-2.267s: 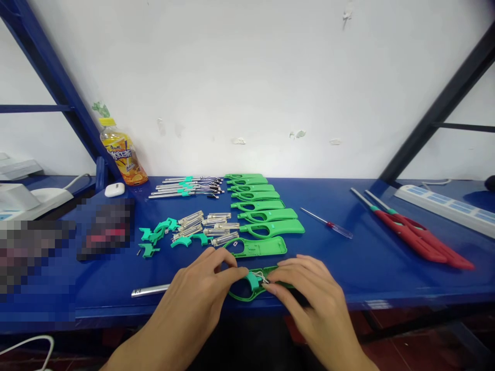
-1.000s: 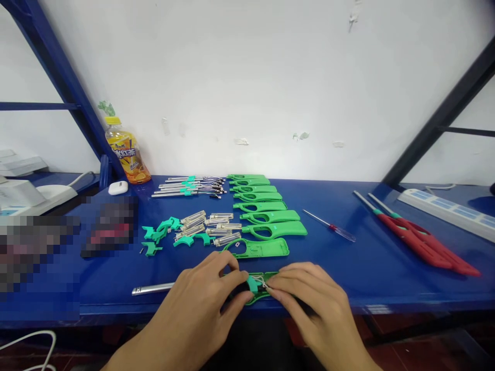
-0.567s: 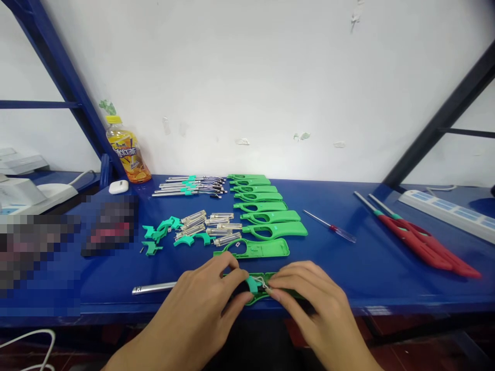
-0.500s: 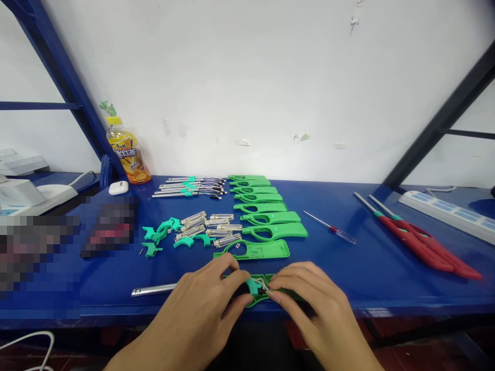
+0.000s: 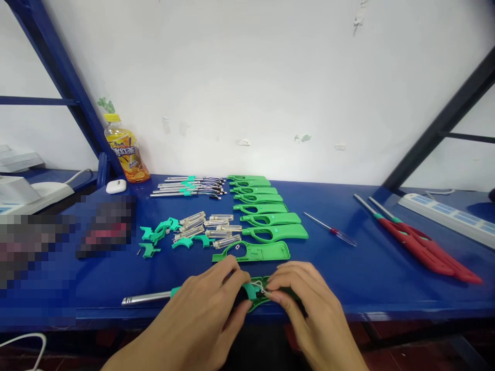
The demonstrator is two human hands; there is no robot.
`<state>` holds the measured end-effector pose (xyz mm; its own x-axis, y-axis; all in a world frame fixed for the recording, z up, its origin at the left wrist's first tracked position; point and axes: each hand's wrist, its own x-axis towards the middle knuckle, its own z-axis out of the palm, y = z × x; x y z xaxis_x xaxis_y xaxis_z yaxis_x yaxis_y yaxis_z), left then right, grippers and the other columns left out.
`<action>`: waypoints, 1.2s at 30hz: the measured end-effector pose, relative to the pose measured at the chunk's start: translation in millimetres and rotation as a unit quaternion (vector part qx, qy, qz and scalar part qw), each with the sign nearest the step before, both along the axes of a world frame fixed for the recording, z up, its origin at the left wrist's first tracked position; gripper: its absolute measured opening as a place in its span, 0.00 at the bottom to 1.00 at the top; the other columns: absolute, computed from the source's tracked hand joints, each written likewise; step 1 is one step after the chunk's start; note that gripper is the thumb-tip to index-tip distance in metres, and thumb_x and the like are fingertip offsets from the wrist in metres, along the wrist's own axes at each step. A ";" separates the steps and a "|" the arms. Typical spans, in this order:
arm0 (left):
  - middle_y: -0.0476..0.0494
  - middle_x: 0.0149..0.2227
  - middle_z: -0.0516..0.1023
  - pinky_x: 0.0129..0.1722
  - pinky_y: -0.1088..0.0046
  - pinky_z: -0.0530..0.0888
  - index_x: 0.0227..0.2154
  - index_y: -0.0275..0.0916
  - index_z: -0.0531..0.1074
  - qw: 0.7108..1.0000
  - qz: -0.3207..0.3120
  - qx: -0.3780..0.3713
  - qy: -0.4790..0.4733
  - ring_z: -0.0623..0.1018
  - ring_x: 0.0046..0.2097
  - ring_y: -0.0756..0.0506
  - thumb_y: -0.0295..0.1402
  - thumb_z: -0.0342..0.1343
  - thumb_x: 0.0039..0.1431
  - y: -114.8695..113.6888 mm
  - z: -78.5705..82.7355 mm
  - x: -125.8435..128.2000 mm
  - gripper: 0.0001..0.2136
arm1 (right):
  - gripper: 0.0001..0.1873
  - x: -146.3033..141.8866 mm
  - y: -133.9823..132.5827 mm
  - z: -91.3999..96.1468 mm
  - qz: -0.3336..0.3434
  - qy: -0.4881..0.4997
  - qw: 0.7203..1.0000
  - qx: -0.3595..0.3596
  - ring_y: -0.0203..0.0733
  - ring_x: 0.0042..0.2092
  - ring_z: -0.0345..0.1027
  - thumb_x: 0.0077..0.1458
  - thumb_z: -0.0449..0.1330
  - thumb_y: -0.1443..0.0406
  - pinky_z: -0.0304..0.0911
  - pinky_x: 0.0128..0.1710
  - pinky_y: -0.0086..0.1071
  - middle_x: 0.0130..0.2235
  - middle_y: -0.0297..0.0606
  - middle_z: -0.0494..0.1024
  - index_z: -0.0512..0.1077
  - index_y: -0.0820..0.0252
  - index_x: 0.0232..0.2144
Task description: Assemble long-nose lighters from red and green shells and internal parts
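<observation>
My left hand (image 5: 203, 306) pinches a curved teal trigger (image 5: 251, 292) between thumb and fingers, inside a green lighter half-shell (image 5: 257, 305) at the table's front edge. A silver lighter tube (image 5: 146, 298) sticks out to the left beneath that hand. My right hand (image 5: 309, 299) is closed over the shell's handle end, thumb and fingertips beside a thin white wire (image 5: 258, 285). Its palm hides most of the handle. Just beyond my fingers lies another green half-shell (image 5: 266, 251), inner side up.
Behind are several green shells (image 5: 275, 233), clear fuel tanks (image 5: 228, 241), teal triggers (image 5: 149, 250) and silver tubes with wires (image 5: 174, 194). To the right lie a screwdriver (image 5: 335, 232), red lighters (image 5: 419, 245) and a power strip (image 5: 450, 211). A drink bottle (image 5: 127, 154) stands back left.
The silver tube has shifted slightly left and down, with its teal collar now showing beside my left hand. Both hands keep nearly the same grip.
</observation>
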<state>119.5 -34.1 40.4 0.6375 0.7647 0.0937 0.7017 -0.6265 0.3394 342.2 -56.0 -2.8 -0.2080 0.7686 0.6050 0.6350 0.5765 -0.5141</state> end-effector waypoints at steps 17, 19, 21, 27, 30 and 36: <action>0.41 0.50 0.75 0.43 0.58 0.81 0.50 0.43 0.73 1.000 -0.004 0.010 0.010 0.81 0.46 0.38 0.28 0.47 0.75 0.3 -0.7 -1.2 0.11 | 0.08 2.9 -3.1 0.3 0.021 -0.030 0.999 -0.021 0.45 0.44 0.75 0.71 0.58 0.70 0.67 0.44 0.38 0.41 0.35 0.81 0.74 0.52 0.41; 0.41 0.50 0.75 0.44 0.58 0.81 0.50 0.44 0.73 1.000 -0.004 0.014 0.010 0.81 0.47 0.38 0.28 0.47 0.75 0.0 -0.6 -1.6 0.11 | 0.06 2.1 -3.4 -0.8 0.006 -0.032 0.999 -0.023 0.46 0.43 0.75 0.71 0.59 0.68 0.67 0.43 0.38 0.41 0.35 0.80 0.75 0.51 0.42; 0.41 0.50 0.75 0.44 0.59 0.81 0.51 0.44 0.73 1.000 -0.007 0.018 0.008 0.81 0.48 0.38 0.28 0.47 0.75 -0.3 -0.5 -2.1 0.11 | 0.05 1.0 -3.6 -1.9 -0.005 -0.028 0.999 -0.024 0.46 0.43 0.74 0.71 0.61 0.67 0.67 0.42 0.38 0.41 0.35 0.80 0.75 0.51 0.41; 0.42 0.49 0.76 0.40 0.62 0.80 0.51 0.44 0.72 0.999 -0.003 0.032 -0.007 0.81 0.46 0.39 0.28 0.49 0.74 -1.2 -3.8 -4.0 0.10 | 0.06 -3.0 -3.3 0.0 -0.006 -0.021 1.000 0.005 0.45 0.41 0.74 0.70 0.61 0.68 0.67 0.42 0.38 0.39 0.35 0.79 0.75 0.52 0.39; 0.42 0.48 0.76 0.41 0.63 0.80 0.49 0.44 0.72 0.999 -0.002 0.031 -0.015 0.81 0.45 0.40 0.28 0.50 0.74 -0.1 -3.6 -4.3 0.08 | 0.06 -4.9 -2.5 3.5 0.006 -0.008 1.000 0.005 0.43 0.40 0.75 0.71 0.60 0.67 0.69 0.42 0.36 0.38 0.34 0.80 0.74 0.52 0.39; 0.43 0.47 0.76 0.39 0.63 0.79 0.48 0.43 0.72 0.999 -0.005 0.028 -0.017 0.81 0.44 0.39 0.27 0.50 0.72 -0.5 -0.6 -5.5 0.09 | 0.06 -4.7 0.4 7.9 0.009 0.064 0.997 -0.036 0.39 0.40 0.77 0.67 0.66 0.67 0.70 0.40 0.29 0.37 0.27 0.82 0.75 0.48 0.39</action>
<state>114.1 -34.7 39.8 0.6408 0.7514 0.1571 0.6843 -0.6519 0.3267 337.5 -55.6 5.1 -0.1458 0.8074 0.5717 0.5512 0.5462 -0.6308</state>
